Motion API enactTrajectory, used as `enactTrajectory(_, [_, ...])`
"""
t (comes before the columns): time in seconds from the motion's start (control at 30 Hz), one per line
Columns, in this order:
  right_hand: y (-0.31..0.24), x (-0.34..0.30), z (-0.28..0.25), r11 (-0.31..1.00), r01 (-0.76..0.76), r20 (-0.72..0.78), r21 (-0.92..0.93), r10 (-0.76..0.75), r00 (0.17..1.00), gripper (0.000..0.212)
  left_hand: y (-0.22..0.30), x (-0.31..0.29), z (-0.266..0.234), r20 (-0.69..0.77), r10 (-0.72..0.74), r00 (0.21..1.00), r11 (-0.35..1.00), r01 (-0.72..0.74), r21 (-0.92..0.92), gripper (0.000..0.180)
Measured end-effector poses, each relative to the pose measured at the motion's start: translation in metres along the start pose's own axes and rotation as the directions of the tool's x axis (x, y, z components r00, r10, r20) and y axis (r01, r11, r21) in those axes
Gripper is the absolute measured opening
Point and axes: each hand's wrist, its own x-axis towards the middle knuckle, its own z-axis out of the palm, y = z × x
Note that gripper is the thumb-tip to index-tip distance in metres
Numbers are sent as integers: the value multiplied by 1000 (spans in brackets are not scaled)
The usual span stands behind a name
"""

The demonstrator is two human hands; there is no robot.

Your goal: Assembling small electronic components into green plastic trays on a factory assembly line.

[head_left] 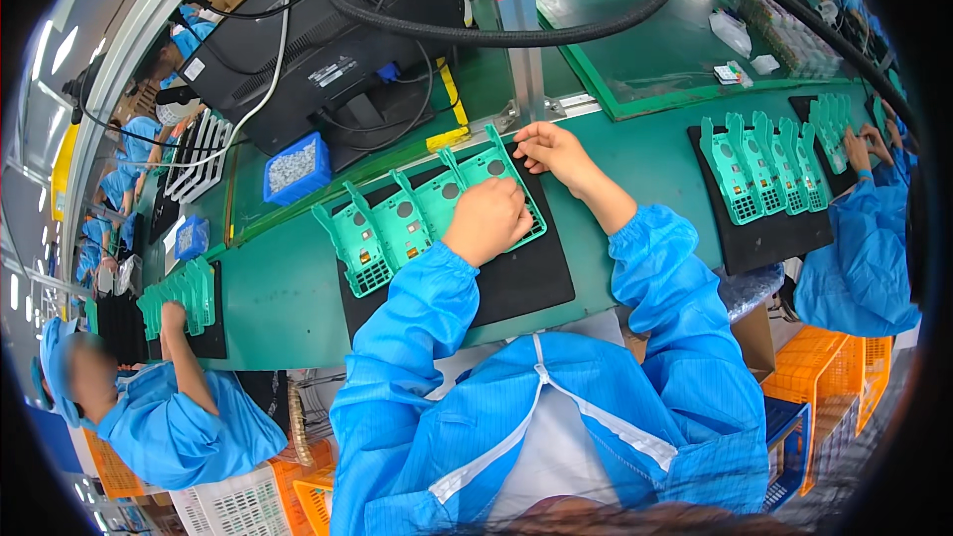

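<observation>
Several green plastic housings (361, 244), each with a round grille, a square-holed lower end and a tall prong, lie side by side on a black mat (536, 283) in front of me. My left hand (490, 218) is closed, resting on the housings toward the right of the row. Whatever its curled fingers hold, if anything, is hidden under them. Beside the prong of the rightmost housing, my right hand (558, 155) has thumb and fingers pinched together. Anything between those fingertips is too small to name.
A blue bin (296, 170) of small pale parts stands behind the row, near a black monitor (328, 50). A metal post (521, 50) and black hose (496, 37) hang above. Co-workers sit left and right with similar housings (762, 164). Orange crates (816, 362) stand at lower right.
</observation>
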Motion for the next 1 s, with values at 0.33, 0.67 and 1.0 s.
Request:
enactTrajectory(0.33, [1,-2,4,997,77,2,-30,-77,997,16,-7,-6,-5,-16,-116,993,993,116,-19,11])
enactTrajectory(0.67, [-28,-30,36,806,478,126,-349,-465,876,12,-44,-24,-25,453,-485,748,-659,27,-751,56])
enactTrajectory(1.0, [-27,-41,59,489,584,212,-648,-620,755,15,-30,-24,-13,364,-464,808,-625,-8,-780,63])
